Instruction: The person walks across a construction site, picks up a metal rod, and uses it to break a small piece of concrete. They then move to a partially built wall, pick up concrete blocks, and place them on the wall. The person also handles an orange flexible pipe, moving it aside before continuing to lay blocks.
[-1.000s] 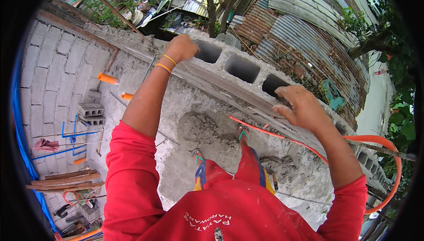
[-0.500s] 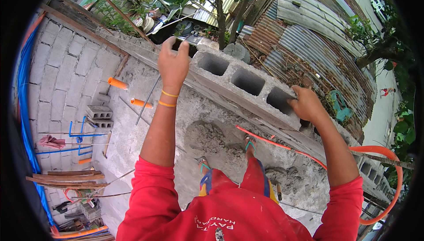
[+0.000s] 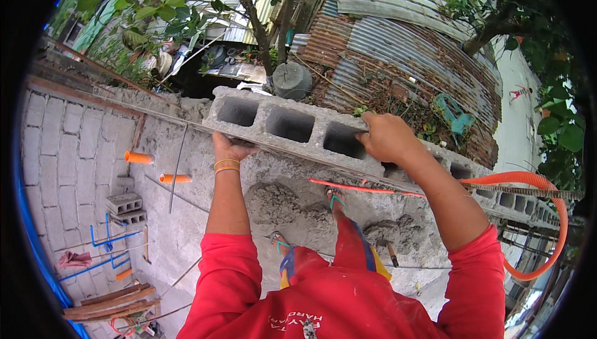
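A grey concrete hollow block (image 3: pixel 264 117) with three large cavities lies on top of the wall. My right hand (image 3: pixel 388 137) grips its right end, with fingertips hooked into the right cavity. Below the block's left end, my left hand (image 3: pixel 230 148) is against the near side, beside a taut string line (image 3: pixel 180 121). The left fingers look stretched out, partly hidden under the block's edge. A yellow band circles my left wrist.
A mortar heap (image 3: pixel 277 202) lies by my feet, with a trowel (image 3: pixel 392 255) to the right. Orange hose (image 3: pixel 559 233) loops at the right. Orange pipe stubs (image 3: pixel 138 157) stick out at the left. Corrugated roofing (image 3: pixel 398 44) and a round concrete piece (image 3: pixel 291 80) lie beyond the wall.
My left hand has moved from beyond the block's left end down to its near side. My right hand stays on the right end. The whole view has shifted.
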A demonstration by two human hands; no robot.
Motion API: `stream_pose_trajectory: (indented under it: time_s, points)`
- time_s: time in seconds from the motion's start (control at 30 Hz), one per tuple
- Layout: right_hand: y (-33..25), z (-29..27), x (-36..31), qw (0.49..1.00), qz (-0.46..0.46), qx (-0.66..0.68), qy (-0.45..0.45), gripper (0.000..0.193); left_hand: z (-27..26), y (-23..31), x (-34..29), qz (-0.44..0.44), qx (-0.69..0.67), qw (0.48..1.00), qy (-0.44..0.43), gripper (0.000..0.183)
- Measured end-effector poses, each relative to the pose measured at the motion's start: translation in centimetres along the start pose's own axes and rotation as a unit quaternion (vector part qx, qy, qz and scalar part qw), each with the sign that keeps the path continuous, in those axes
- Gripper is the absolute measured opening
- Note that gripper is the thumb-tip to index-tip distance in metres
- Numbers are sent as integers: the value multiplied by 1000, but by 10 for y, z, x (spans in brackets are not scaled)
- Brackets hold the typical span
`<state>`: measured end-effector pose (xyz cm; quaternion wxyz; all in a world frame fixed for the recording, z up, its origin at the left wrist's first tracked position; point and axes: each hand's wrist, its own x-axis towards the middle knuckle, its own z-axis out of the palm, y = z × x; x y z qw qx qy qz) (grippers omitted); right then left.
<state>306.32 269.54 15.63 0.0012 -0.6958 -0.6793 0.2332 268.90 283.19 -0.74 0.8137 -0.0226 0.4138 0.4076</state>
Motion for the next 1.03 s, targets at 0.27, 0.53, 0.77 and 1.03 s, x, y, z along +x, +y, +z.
stream_pose_trajectory:
  time_s: [0.27, 0.53, 0.77, 1.03]
  points:
    - [7, 4, 2, 1000, -14, 25, 11, 33, 23, -6, -4, 40, 6, 999, -27, 66]
    - [7, 8, 0, 999, 4, 35, 16, 31, -5, 0, 18, 42, -11, 998, -51, 54]
    - [6, 9, 2, 999, 14, 22, 18, 26, -1, 1, 18, 32, -27, 998, -50, 50]
    - [7, 10, 3, 999, 6, 17, 28, 28, 7, -3, 4, 53, -13, 998, 9, 48]
